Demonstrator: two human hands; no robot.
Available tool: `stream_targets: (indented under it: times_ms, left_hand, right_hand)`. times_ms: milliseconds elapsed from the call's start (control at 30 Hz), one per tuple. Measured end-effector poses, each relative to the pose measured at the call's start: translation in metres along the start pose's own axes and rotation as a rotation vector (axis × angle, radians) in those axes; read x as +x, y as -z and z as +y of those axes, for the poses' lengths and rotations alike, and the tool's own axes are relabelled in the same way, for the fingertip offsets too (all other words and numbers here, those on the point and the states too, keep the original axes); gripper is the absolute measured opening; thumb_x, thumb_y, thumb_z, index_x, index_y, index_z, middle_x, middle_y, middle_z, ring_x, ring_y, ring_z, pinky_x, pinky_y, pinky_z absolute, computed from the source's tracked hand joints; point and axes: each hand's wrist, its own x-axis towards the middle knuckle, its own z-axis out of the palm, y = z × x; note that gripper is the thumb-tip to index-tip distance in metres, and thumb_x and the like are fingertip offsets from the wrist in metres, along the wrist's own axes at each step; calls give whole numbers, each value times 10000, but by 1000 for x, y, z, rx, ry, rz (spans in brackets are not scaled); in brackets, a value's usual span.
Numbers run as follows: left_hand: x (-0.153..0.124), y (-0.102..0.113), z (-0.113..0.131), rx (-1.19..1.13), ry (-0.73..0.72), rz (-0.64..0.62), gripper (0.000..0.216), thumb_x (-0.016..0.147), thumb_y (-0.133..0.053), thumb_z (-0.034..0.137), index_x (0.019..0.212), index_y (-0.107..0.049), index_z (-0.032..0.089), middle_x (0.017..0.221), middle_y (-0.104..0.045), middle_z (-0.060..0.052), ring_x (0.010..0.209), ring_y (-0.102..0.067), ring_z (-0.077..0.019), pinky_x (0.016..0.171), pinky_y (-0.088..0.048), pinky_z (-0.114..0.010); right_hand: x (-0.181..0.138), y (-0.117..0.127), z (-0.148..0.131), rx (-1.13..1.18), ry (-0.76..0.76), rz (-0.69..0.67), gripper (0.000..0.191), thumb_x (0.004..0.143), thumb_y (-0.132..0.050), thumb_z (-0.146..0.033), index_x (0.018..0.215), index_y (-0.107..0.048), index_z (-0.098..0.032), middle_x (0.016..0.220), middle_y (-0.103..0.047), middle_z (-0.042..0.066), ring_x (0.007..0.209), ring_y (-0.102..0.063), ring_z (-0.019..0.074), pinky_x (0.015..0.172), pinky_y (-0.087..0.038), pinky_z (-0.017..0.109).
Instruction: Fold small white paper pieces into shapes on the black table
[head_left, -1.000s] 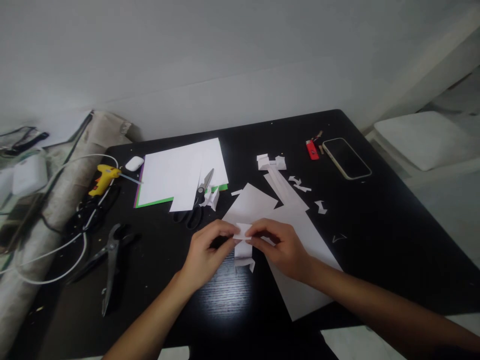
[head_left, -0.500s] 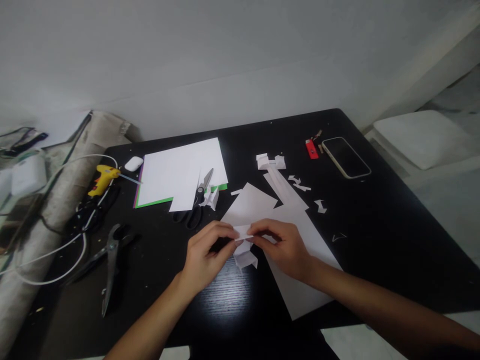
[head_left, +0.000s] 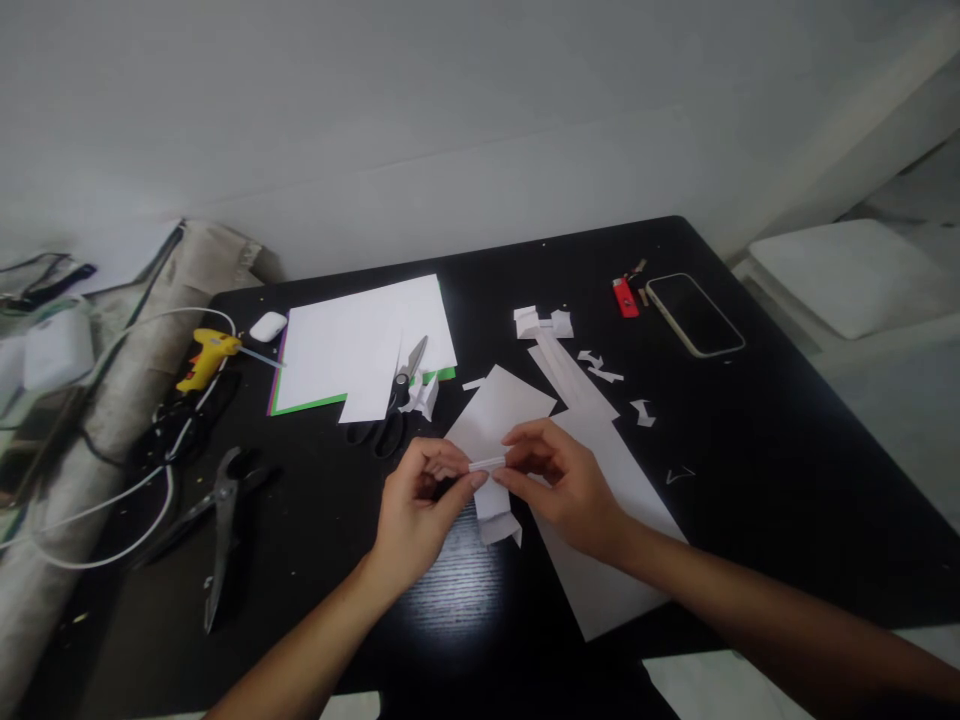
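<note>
Between my two hands is a small folded piece of white paper (head_left: pixel 493 500), its lower end creased and hanging toward me. My left hand (head_left: pixel 420 505) pinches the left end of its folded top edge between thumb and fingers. The right end is pinched by my right hand (head_left: pixel 566 485), thumb below and fingers curled above. Beneath and beyond the hands lie white paper sheets (head_left: pixel 600 540), partly covered by my right hand and forearm. A long folded paper strip (head_left: pixel 570 375) with a creased, winged end lies farther off.
Black-handled scissors (head_left: pixel 403 385) rest against a stack of white and coloured sheets (head_left: pixel 352 335). Pliers (head_left: pixel 223 510), a yellow glue gun (head_left: pixel 204 360) with a white cable, and a white earbud case (head_left: pixel 268 326) lie left. A red lighter (head_left: pixel 625 298) and a phone (head_left: pixel 695 315) sit right, near paper scraps (head_left: pixel 643 412).
The paper's top edge has turned in my fingers and now shows as a narrow folded band, with more of the hanging part visible. My right fingers have lifted slightly.
</note>
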Motion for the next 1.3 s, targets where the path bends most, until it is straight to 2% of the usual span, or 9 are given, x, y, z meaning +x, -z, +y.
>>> stream_targets:
  times_ms: [100, 200, 300, 633, 767, 867, 1033, 1167, 1300]
  left_hand:
    - [1, 2, 0, 85, -30, -59, 154, 877, -793, 199, 1011, -717, 216, 845, -729, 3, 756, -691, -120, 706, -567, -208]
    - [2, 5, 2, 169, -71, -128, 41, 926, -738, 210, 965, -752, 206, 853, -743, -21, 765, -692, -136, 709, -562, -232]
    - [1, 6, 3, 185, -58, -144, 61, 957, -695, 224, 964, -748, 196, 868, -756, -35, 771, -699, -149, 706, -559, -248]
    - [2, 0, 5, 33, 75, -94, 86, 923, -722, 253, 881, -701, 180, 753, -704, -7, 666, -639, -123, 620, -521, -216]
    - [3, -1, 5, -56, 119, -85, 113, 907, -745, 270, 956, -675, 197, 770, -701, 2, 683, -648, -127, 636, -524, -219]
    - [4, 1, 4, -23, 168, -151, 151, 951, -691, 322, 1033, -684, 196, 732, -655, 13, 651, -610, -123, 610, -487, -220]
    - [5, 4, 3, 106, 191, -248, 302, 988, -629, 400, 796, -655, 168, 652, -582, 19, 585, -519, -112, 559, -416, -223]
    - [5, 4, 3, 137, 140, -199, 306, 984, -637, 386, 768, -651, 169, 631, -569, 24, 571, -496, -110, 549, -400, -222]
    - [5, 6, 2, 140, 112, -172, 267, 966, -673, 364, 782, -686, 170, 630, -601, 22, 574, -529, -113, 560, -427, -219]
  right_hand:
    - [2, 1, 0, 10, -25, -59, 192, 868, -793, -355, 983, -721, -219, 894, -747, 29, 851, -723, 185, 785, -592, 313]
    - [4, 0, -1, -7, -33, -74, 179, 896, -767, -391, 901, -753, -213, 849, -753, 29, 817, -712, 186, 763, -583, 315]
    - [4, 0, -3, -24, -16, -71, 181, 897, -769, -395, 864, -767, -217, 827, -761, 24, 792, -708, 188, 752, -579, 318]
    - [5, 0, -1, -20, -75, -98, 211, 918, -731, -415, 885, -767, -210, 821, -747, 22, 783, -683, 184, 734, -551, 312]
    - [6, 2, -3, -13, -74, -119, 213, 925, -717, -398, 864, -767, -200, 807, -740, 21, 769, -673, 179, 724, -541, 304]
    - [6, 3, -4, -41, -54, -127, 197, 928, -714, -383, 871, -771, -203, 829, -756, 28, 785, -684, 186, 739, -545, 311]
    - [7, 1, -2, -23, -80, -132, 267, 917, -722, -454, 856, -759, -196, 809, -747, 30, 777, -686, 192, 730, -554, 318]
    - [7, 0, 1, 29, -120, -170, 284, 880, -759, -481, 883, -747, -197, 819, -732, 24, 761, -675, 181, 707, -551, 307]
    - [6, 0, 0, 5, -103, -153, 271, 866, -778, -463, 824, -734, -199, 760, -705, 4, 703, -647, 163, 665, -529, 292]
